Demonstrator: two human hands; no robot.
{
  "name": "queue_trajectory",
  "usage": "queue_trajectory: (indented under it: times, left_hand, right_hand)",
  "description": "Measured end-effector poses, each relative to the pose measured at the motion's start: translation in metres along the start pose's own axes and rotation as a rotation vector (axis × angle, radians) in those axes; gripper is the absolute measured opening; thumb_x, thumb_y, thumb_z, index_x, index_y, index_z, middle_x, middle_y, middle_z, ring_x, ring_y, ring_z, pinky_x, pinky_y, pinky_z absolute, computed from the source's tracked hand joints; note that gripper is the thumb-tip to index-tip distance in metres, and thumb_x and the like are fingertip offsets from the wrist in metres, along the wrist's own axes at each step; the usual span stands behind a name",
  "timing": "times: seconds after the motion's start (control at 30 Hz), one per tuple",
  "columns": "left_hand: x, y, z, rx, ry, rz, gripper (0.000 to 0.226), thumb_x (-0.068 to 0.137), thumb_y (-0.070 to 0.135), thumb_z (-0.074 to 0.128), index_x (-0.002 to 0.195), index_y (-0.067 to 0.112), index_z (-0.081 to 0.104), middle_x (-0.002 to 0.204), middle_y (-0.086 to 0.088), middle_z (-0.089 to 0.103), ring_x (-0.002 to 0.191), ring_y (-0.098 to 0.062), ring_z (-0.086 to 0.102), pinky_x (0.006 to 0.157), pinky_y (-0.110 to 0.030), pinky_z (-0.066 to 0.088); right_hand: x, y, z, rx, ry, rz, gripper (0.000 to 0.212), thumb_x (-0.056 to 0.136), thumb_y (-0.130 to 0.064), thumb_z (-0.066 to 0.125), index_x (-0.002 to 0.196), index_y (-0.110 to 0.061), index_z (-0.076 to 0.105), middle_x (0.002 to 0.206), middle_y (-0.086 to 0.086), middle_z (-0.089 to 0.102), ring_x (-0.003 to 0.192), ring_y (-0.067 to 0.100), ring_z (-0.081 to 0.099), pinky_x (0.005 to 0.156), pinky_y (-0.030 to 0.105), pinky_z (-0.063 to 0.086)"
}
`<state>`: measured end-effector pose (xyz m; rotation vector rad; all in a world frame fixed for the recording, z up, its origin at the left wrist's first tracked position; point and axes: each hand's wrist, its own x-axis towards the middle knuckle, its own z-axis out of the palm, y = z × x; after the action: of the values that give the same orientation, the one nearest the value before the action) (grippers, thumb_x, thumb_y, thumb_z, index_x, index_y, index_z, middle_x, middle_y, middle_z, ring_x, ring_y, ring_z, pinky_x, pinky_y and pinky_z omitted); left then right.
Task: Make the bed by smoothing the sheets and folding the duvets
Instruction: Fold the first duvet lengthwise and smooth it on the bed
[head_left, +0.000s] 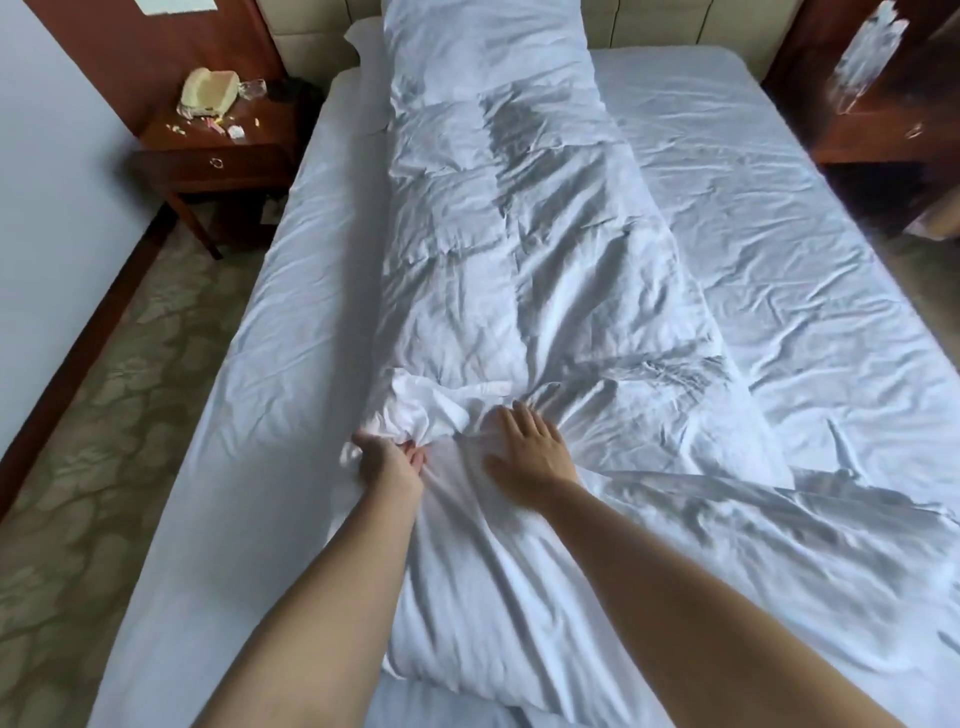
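Folding the duvet (519, 249), which lies lengthwise along the middle of the bed sheet (831, 260). Left hand (387, 460) pinches a bunched fold; right hand (530, 447) presses flat, fingers spread. Best practice: anchor with the flat palm, draw the gathered edge taut, then smooth outward.

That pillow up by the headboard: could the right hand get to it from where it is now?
Probably not without stepping or leaning in. The right hand lies flat on the duvet near the foot; the pillow sits at the far end, though nothing blocks the way.
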<state>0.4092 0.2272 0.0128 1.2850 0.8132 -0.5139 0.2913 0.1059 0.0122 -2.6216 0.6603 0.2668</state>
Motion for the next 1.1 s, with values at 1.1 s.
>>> queue_trajectory:
  times: [1.1]
  left_hand:
    - [-0.122, -0.054, 0.007, 1.962, -0.801, 1.061, 0.064, 0.085, 0.018, 0.054, 0.145, 0.026, 0.033, 0.148, -0.006, 0.03, 0.136, -0.029, 0.031, 0.11, -0.039, 0.034]
  right_hand:
    - [-0.141, 0.067, -0.076, -0.158, -0.061, 0.307, 0.051, 0.092, -0.042, 0.051, 0.137, -0.02, 0.041, 0.137, 0.006, 0.049, 0.129, 0.026, 0.043, 0.104, 0.036, 0.033]
